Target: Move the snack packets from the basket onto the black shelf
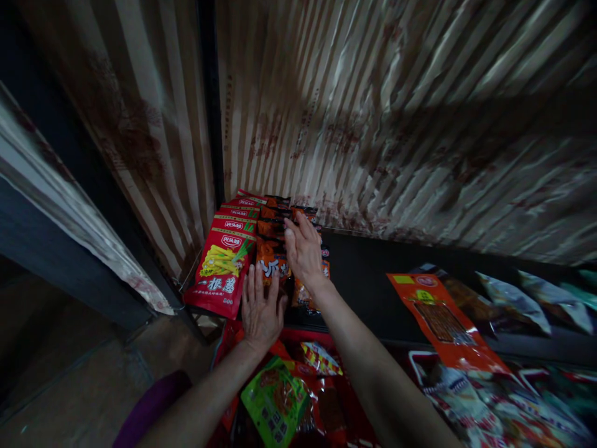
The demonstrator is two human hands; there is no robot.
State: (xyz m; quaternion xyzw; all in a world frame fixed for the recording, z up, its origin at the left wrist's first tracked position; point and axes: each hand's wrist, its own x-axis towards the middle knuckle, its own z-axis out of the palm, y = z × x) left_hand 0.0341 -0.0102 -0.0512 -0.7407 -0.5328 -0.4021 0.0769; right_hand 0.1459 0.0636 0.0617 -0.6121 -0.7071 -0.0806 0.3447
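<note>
On a dark shelf (354, 261) lie overlapping rows of snack bags. My left hand (263, 308) rests flat with fingers apart on the lower end of an orange and black snack bag (268, 255). Further back, my right hand (303, 249) lies over a second row of orange and black bags (305, 302), its fingers stretched forward and covering much of them. Left of both hands is a row of red snack bags (221, 267) with yellow sticks and green stalks printed on the front one. Neither hand appears to grip anything.
Below the shelf edge, a red container holds a green snack bag (275, 401) and other packets. To the right lie an orange-red packet (438, 317), several silvery bags (513, 302) and bins of packets. A striped curtain (373, 124) hangs behind; a dark post (212, 99) stands at the corner.
</note>
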